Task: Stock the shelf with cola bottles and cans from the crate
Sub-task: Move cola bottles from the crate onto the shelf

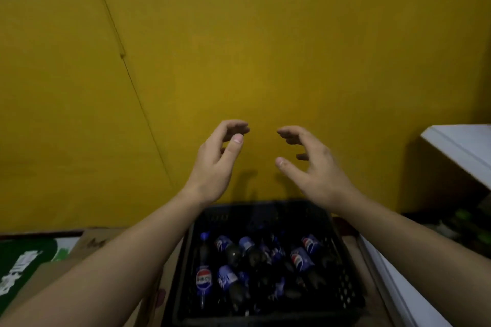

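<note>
Yellow wall (265,61) behind, both grips wide, left hand (212,167), right hand (316,170), bottles (265,263) in crate (345,281) below

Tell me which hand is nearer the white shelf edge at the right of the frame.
Right. The right hand is raised over the black crate, on the side of the white shelf edge; the left hand is further left, beyond it.

One black crate (345,277) holding about seven cola bottles (204,277), the heap too dark for a sure count; two hands (216,162); two cardboard boxes (87,244)
</note>
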